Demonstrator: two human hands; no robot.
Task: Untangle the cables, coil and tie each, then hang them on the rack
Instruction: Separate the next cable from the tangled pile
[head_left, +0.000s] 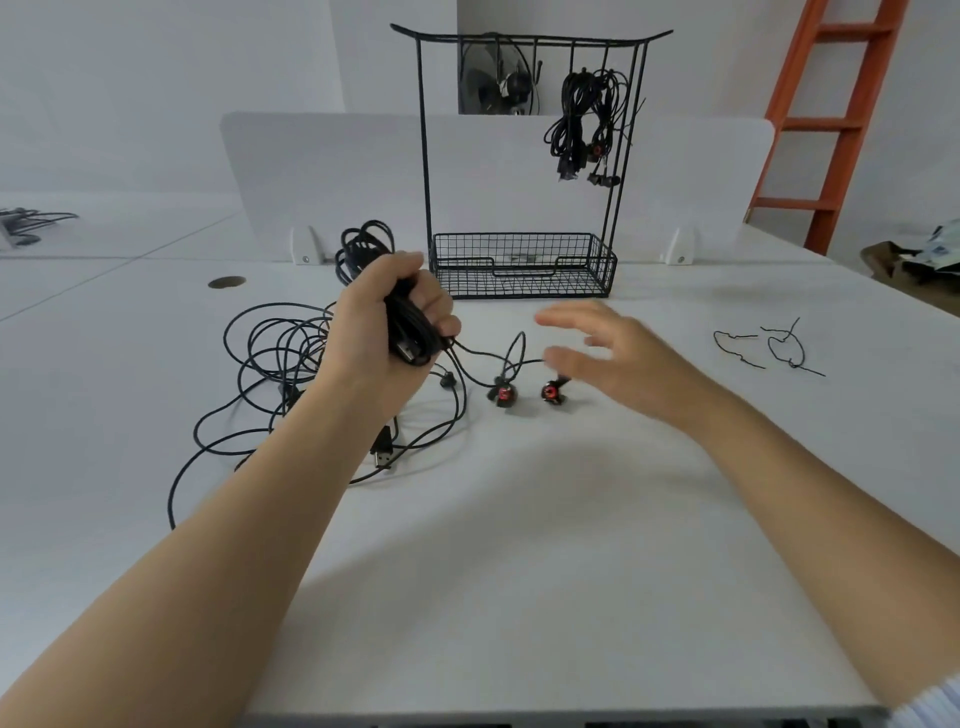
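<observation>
White desk (519, 545) carries a loose tangle of thin black cable (270, 353), the left hand (395, 317) grips a thick coiled bundle (363, 249), the right hand (613, 358) hovers blurred, fingers spread

Looks like an office: white desk (519, 519), divider screen (322, 171) at twelve o'clock, cable hole (227, 282) at ten, orange ladder (841, 119) at one.

Coiled cable (363, 249): black bundle gripped in left hand (395, 312).
Loose cables (270, 353): tangled loops on table (519, 519), left.
Earbuds (503, 394): red-black pair, mid-table.
Hung cables (584, 119): coiled, on rack (425, 156), right side.
Ties (779, 348): two, lying far right.
</observation>
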